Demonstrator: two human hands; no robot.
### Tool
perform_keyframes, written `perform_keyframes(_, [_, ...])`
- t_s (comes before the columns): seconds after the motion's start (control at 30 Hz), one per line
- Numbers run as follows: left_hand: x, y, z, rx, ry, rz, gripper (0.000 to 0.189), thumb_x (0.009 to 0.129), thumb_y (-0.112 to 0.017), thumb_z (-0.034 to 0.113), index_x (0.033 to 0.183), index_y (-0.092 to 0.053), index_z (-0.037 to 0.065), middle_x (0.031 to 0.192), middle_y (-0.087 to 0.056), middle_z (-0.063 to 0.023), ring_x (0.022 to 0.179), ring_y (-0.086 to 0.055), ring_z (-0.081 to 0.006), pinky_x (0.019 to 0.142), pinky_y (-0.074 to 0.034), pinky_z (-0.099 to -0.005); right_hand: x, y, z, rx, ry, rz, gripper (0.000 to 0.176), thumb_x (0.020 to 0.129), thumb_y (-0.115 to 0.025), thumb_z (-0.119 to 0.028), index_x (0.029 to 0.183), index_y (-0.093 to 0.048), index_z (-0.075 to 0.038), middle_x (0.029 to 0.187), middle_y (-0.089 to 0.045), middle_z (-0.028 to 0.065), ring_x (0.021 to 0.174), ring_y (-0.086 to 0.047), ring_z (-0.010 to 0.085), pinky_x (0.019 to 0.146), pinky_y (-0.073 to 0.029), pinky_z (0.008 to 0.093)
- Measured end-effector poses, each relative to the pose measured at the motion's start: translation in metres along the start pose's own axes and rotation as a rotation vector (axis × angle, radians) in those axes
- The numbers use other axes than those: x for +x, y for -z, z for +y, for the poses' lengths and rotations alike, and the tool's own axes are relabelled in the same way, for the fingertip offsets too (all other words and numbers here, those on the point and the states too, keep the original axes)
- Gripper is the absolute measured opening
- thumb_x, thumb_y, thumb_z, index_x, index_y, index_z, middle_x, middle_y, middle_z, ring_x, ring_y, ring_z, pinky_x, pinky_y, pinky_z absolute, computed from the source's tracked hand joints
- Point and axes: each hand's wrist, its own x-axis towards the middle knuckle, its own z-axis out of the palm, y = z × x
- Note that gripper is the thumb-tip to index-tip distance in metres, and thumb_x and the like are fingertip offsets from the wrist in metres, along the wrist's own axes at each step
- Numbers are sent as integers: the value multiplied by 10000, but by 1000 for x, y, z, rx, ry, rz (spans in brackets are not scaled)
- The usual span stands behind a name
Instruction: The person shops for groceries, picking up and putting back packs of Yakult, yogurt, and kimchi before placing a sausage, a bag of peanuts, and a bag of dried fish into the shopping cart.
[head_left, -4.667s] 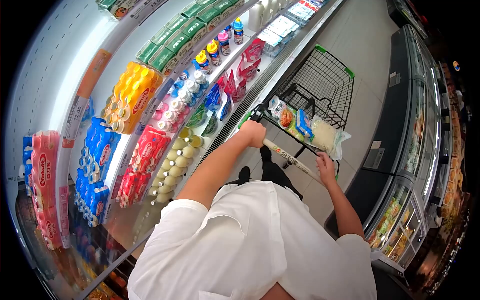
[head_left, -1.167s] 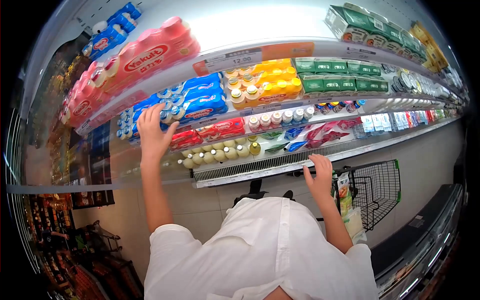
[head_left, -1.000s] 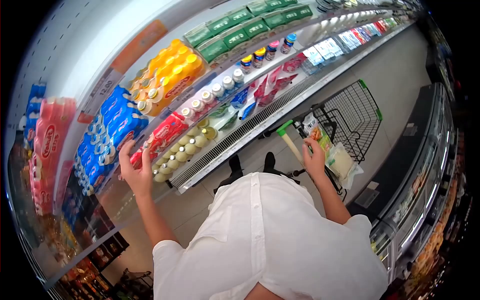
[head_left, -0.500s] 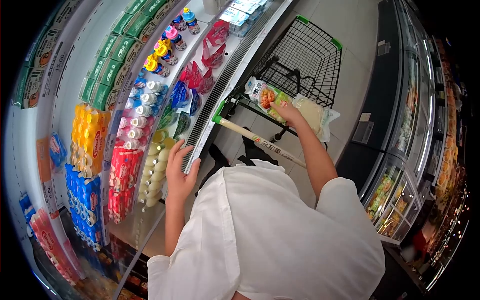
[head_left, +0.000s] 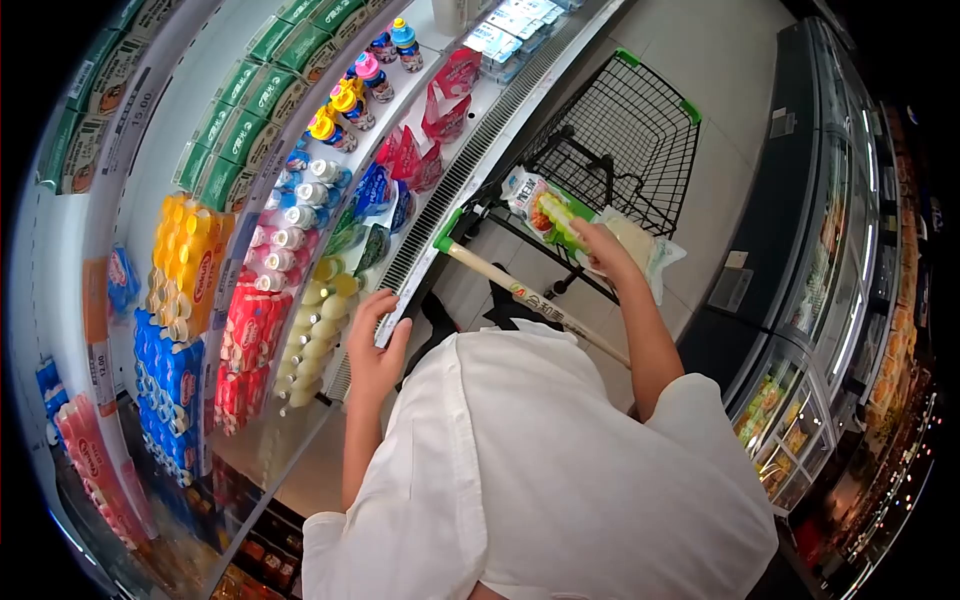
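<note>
My right hand (head_left: 602, 250) reaches over the child-seat end of a black wire shopping cart (head_left: 630, 130), at the near end of a green and white food packet (head_left: 550, 208). Its fingers are bent against the packet; whether they grip it is unclear. Just right of that hand lies a clear bag with pale contents (head_left: 636, 245). My left hand (head_left: 378, 335) is raised beside the front edge of the chilled shelf, fingers apart, holding nothing. Between my hands runs the cart's pale handle bar (head_left: 510, 285) with green end caps.
On the left, the chilled shelves hold yellow bottle packs (head_left: 188, 262), red bottle packs (head_left: 255, 325), blue packs (head_left: 168, 395) and green cartons (head_left: 240, 130). A black vent grille (head_left: 450, 195) runs along the shelf's front. Dark glass-door freezers (head_left: 790, 230) line the right side.
The view has shifted, so the shelves and cart sit slightly differently. My right hand has moved a little toward the near end of the packet, whose green part now shows more.
</note>
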Motion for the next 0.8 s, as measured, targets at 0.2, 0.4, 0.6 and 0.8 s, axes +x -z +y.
perform_keyframes(0.2, [37, -10, 3, -663, 374, -65, 492, 1179, -585, 320, 1575, -538, 31, 1463, -666, -137, 1156, -703, -181, 1021, -590, -354, -179, -48, -64, -621, 810, 29, 1061, 725, -862, -372, 1648, -483, -13, 1375, -725, 270, 1239, -732, 390, 1069, -563, 436])
perform_keyframes(0.4, [59, 17, 27, -828, 403, -96, 490, 1156, -585, 451, 1452, -601, 60, 1330, -716, -58, 1136, -705, -139, 985, -584, -351, -222, -110, -101, -938, 1290, -300, 1123, 618, -929, -368, 1602, -530, -2, 1296, -695, 238, 1267, -693, 390, 1115, -539, 462])
perform_keyframes(0.6, [16, 77, 10, -717, 358, 121, 429, 1105, -728, 340, 1363, -664, 3, 1243, -752, -47, 1123, -705, -113, 999, -570, -315, -196, -175, -99, -183, 996, -693, 965, 768, -895, -73, 1629, -465, 1, 1399, -679, 163, 1334, -664, 250, 1127, -557, 402])
perform_keyframes(0.8, [-37, 143, 42, -513, 124, 438, 542, 1048, -811, 227, 1493, -602, -1, 1315, -730, -67, 1198, -680, -123, 1039, -566, -329, -184, -233, -137, -270, 859, -975, 708, 880, -888, -39, 1502, -556, 24, 1380, -694, 107, 1266, -680, 194, 1129, -535, 370])
